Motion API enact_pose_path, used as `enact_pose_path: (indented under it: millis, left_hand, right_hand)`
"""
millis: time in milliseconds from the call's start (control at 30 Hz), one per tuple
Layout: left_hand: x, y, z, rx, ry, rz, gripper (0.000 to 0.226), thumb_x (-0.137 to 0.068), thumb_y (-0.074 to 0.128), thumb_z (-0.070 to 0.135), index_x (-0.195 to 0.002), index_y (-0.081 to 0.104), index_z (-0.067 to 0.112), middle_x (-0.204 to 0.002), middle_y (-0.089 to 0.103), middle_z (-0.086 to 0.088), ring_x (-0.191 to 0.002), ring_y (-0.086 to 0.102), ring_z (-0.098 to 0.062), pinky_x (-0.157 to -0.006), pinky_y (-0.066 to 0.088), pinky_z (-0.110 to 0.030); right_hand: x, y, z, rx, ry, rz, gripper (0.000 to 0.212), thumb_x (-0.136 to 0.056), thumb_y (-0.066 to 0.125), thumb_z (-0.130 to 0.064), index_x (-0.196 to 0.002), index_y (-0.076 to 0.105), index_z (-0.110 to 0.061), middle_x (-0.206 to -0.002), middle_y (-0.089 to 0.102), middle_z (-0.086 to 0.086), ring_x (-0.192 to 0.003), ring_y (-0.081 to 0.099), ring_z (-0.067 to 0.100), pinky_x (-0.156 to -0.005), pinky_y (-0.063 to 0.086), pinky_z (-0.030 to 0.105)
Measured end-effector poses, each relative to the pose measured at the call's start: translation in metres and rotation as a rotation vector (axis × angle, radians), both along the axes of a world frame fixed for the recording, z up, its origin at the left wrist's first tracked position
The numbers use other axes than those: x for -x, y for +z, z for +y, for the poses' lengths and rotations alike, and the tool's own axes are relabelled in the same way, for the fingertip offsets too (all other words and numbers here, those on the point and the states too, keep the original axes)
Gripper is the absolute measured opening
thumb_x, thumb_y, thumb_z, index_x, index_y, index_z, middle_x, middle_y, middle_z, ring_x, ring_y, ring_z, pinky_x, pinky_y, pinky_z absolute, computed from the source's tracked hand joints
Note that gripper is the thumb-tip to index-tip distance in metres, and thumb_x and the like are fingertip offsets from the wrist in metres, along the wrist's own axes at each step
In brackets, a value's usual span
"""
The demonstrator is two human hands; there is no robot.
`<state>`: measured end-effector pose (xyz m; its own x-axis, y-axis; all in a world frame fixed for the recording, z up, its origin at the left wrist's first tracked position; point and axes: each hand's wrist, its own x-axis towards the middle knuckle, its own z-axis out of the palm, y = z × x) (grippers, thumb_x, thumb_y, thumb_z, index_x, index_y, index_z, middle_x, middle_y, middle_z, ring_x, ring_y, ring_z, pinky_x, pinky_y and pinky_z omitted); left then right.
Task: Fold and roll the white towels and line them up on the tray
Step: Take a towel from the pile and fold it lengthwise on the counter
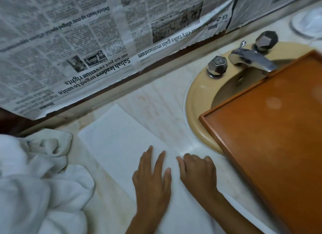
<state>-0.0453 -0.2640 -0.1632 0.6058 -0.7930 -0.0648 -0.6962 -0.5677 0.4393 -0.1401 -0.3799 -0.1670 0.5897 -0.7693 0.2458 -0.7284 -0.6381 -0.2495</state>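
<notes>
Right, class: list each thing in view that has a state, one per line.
flat towel: spread flat, unrolled.
towel pile: crumpled, unfolded.
tray: across the sink, no towels on visible part.
tap: no water running.
left hand: open, flat on flat towel.
right hand: fingers curled at towel's edge; grip unclear.

tray point(261, 146) — cut off right | sink point(195, 97) — part hidden under tray | newsprint point(52, 42) blurred

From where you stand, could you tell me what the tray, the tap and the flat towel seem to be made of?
The tray: wood or veneer by its orange-brown colour, dull sheen. The tap: polished metal, probably chrome, given bright reflections. The flat towel: matte white cloth, likely cotton; weave too fine to see.
</notes>
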Motion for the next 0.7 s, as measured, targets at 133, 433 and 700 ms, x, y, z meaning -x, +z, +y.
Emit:
enact_pose_path:
  millis: [133,433,700]
  left_hand:
    - [0.005,-0.011,0.005,-0.116,-0.029,-0.134,0.053,-0.099,0.031,0.047,-0.15,0.036,0.034,-0.163,0.021,0.001,-0.148,0.023,-0.022,-0.1,0.041,-0.043]
    - [-0.033,-0.013,-0.001,-0.14,-0.051,-0.212,0.055,-0.1,0.018,0.051,-0.154,0.024,0.039,-0.165,0.005,0.008,-0.152,0.007,-0.015,-0.114,0.015,-0.038]
    - [-0.071,-0.011,-0.014,-0.14,-0.049,-0.186,0.057,-0.099,0.013,0.055,-0.154,0.022,0.041,-0.165,0.001,0.011,-0.152,0.004,-0.014,-0.115,0.018,-0.041]
  right_hand:
    - [0.001,0.01,0.0,-0.098,0.012,0.033,0.046,-0.092,0.043,-0.037,-0.054,0.053,-0.014,-0.042,0.049,0.001,-0.035,0.047,0.024,-0.047,0.039,0.029]
    - [0.061,0.035,0.01,-0.573,-0.071,0.195,0.035,-0.097,0.048,-0.049,-0.076,0.04,-0.022,-0.064,0.046,-0.008,-0.062,0.05,0.014,-0.057,0.036,0.027]
    - [0.059,0.035,0.001,-0.601,-0.143,0.128,0.046,-0.097,0.055,-0.04,-0.062,0.031,-0.021,-0.052,0.035,-0.007,-0.046,0.033,0.009,-0.046,0.023,0.023]
